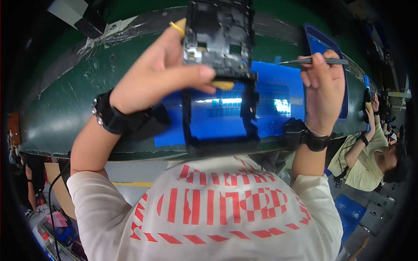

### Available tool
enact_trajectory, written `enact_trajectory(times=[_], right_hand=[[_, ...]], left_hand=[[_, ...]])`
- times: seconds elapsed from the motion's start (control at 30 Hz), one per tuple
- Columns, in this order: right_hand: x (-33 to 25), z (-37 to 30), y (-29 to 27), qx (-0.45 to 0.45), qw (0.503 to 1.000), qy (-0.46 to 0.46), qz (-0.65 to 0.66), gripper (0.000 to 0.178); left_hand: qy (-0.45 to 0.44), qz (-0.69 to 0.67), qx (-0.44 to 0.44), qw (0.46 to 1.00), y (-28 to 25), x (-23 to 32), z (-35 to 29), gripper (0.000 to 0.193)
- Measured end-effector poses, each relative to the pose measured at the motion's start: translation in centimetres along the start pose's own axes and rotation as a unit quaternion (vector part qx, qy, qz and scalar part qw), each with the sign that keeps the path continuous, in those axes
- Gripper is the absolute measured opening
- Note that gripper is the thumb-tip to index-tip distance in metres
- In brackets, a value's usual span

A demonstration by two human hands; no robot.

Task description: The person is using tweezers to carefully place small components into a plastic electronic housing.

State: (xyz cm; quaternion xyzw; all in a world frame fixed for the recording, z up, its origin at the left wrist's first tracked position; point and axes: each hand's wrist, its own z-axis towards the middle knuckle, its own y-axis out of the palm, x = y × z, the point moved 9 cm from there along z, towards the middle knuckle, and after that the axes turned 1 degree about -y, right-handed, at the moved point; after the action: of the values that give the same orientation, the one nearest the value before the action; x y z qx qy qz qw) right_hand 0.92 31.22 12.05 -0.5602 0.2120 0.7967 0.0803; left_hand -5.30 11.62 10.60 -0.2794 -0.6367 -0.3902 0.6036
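Observation:
My left hand is closed on a black device frame, its thumb lying across the front. The frame's upper part is packed with dark parts, and its lower part is an open rectangle. Yellow covers show on some of my left fingertips. My right hand pinches grey tweezers, held nearly level, tips to the left. A small blue piece shows close to the tips; whether they grip it I cannot tell. Below lies a shiny blue sheet with rows of small blue rectangles, partly hidden behind the frame.
A dark blue tray sits on the green work surface, just beyond my right hand. Black boxy devices are strapped at both wrists. Another person works at the far right. A white box-like thing stands at the far left.

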Motion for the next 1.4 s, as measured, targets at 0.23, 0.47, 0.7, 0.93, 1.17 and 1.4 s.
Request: enact_trajectory(times=[0.23,0.47,0.7,0.93,1.17,1.4], right_hand=[[-2.0,-0.9,3.5,-0.07,0.995,-0.015,0.07,0.029],[-0.9,-1.1,2.8,-0.076,0.993,-0.023,0.083,0.03],[-1.0,-1.1,2.8,-0.076,0.996,-0.029,-0.021,0.027],[-0.7,-1.2,3.2,-0.076,0.996,-0.043,-0.001,0.026],[-0.5,-1.3,3.5,-0.084,0.995,-0.04,-0.025,0.026],[-0.1,-1.3,3.7,-0.084,0.996,-0.025,0.004,0.026]], left_hand=[[0.05,-0.117,-0.041,0.991,5.8,0.5,0.5,0.083],[0.009,-0.06,-0.057,0.997,6.8,-1.0,1.2,0.083],[0.024,-0.04,-0.06,0.997,6.8,-1.0,1.2,0.082],[0.024,-0.043,-0.05,0.998,6.3,-1.0,0.9,0.083],[0.029,-0.046,-0.054,0.997,6.2,-1.1,0.6,0.082],[0.038,-0.001,-0.063,0.997,6.2,-0.9,0.7,0.081]])
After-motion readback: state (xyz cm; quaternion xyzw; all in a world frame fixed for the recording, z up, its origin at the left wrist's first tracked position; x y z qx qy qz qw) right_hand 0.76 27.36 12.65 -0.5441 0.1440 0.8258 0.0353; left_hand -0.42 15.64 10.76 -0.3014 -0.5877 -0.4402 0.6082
